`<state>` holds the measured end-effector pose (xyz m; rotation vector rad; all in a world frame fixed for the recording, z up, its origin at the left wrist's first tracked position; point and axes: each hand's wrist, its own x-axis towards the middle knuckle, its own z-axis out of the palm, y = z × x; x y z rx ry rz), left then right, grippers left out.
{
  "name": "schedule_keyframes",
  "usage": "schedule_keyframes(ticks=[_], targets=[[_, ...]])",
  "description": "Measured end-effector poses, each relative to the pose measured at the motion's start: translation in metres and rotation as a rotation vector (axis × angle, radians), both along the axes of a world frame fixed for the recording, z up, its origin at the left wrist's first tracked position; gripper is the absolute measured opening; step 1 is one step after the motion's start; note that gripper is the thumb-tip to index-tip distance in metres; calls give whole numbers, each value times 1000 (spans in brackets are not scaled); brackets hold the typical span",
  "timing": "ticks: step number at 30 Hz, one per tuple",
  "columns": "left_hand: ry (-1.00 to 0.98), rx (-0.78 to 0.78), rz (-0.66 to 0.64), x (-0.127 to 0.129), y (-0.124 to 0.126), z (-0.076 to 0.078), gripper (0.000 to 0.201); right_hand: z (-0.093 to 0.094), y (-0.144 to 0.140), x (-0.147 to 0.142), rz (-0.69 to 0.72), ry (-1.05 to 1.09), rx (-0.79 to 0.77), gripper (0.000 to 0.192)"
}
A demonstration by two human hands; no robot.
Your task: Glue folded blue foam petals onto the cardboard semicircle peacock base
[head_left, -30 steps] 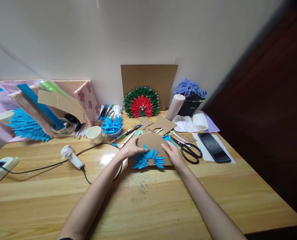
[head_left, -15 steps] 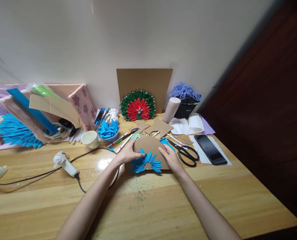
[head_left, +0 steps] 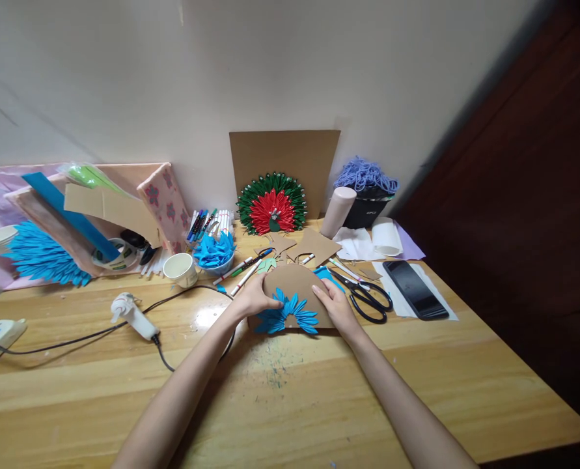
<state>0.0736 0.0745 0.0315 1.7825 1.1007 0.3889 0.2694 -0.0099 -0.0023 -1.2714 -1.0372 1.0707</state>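
Both hands rest on a brown cardboard half-disc that lies flat on the wooden worktop, its straight edge toward the person. The left hand lies on the disc's left rim with fingers spread flat, its grip open, fingertips touching the blue paper petals fanned out along the lower middle of the disc. The right hand presses on the right side of the card, palm down, its grip likewise open and flat against the surface.

Just right of the right hand lie black-handled scissors, and beyond them a dark phone on a sheet of white paper. Behind the disc are loose cardboard offcuts and several marker pens. A finished peacock fan in green and red leans against an upright cardboard sheet at the wall. Right of it stand a beige roll and a black tub topped with lilac yarn; small white lettering on the tub is too small to read.

To the left sit a bowl of blue paper pieces, a paper cup and a white glue gun whose black cord runs across the worktop. A tape roll farther left carries green print that cannot be made out.
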Motion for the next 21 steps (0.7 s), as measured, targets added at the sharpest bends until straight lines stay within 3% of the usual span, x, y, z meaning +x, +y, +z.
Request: schedule_keyframes(ticks=[13, 16, 19, 21], targets=[[-21, -60, 15, -3, 4, -7, 76, -1, 3, 7, 10, -4, -97, 36], [-11, -48, 85, -20, 16, 2, 59, -2, 2, 14, 45, -32, -162, 42], [256, 99, 208, -48, 29, 17, 26, -2, 0, 17, 56, -163, -175, 42], [496, 171, 235, -67, 33, 27, 20, -4, 0, 18, 33, -257, -150, 41]])
